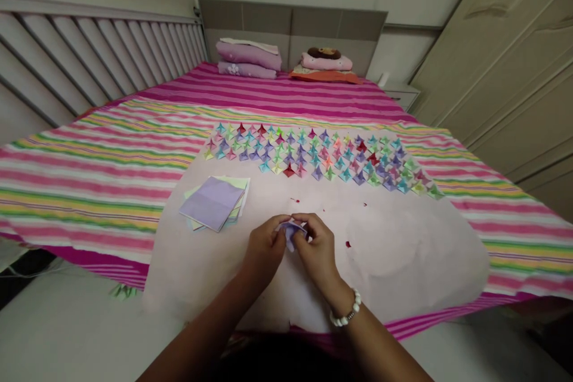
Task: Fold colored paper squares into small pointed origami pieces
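Between my two hands is a small folded piece of purple paper (290, 230), partly hidden by the fingers. My left hand (265, 245) pinches its left side, and my right hand (319, 245), with a white bead bracelet on the wrist, pinches its right side. A stack of pastel paper squares (212, 203), a purple one on top, lies to the left of my left hand. Beyond my hands, several rows of small folded paper shapes (316, 173) in many colours stand on the pale sheet (403, 245).
The sheet lies on a bed with a striped cover (102, 173). Small red scraps (348, 244) are scattered near my right hand. Folded purple bedding (248, 59) and a pink pile (326, 62) sit by the headboard (264, 18). A white slatted rail (102, 54) runs along the left.
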The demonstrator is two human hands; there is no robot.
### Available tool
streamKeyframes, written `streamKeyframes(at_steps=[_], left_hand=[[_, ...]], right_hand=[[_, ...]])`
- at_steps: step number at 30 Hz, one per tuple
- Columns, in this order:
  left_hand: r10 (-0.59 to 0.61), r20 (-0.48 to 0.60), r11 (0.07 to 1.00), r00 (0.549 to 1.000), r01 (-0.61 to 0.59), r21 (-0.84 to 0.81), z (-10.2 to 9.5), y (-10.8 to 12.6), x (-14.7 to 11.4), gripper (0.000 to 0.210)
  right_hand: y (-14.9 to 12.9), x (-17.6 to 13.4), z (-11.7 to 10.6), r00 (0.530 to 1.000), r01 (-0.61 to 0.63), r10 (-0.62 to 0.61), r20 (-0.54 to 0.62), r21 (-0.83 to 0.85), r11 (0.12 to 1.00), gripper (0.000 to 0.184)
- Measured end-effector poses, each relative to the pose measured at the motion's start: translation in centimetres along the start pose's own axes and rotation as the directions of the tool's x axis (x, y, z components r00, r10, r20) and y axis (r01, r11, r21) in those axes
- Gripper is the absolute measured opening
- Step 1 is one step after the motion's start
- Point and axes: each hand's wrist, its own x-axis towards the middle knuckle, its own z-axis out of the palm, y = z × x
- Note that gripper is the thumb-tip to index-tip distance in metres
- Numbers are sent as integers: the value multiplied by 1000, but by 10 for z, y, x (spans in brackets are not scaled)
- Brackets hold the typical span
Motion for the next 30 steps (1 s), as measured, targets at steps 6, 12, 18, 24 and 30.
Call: streamKeyframes(at_steps=[6,12,18,24,30], left_hand=[[-50,127,966,991,80,-246,-2,-3,1,21],[123,141,984,982,-103,-145,-4,-5,-4,52],[469,185,860,863,-495,127,-7,-13,-3,39],[532,58,807,845,-526,266,-4,-15,-2,38],[621,59,661,781,-563,495,-6,-13,-2,17]], right_hand=[[0,7,-2,954,-297,297,53,327,897,25],[2,10,-6,939,-325,342,31,400,857,24],[5,8,-7,937,-328,348,31,417,847,21],[1,7,-6,927,-370,353,127,462,806,17],[0,6,-7,926,-373,352,137,473,798,17]])
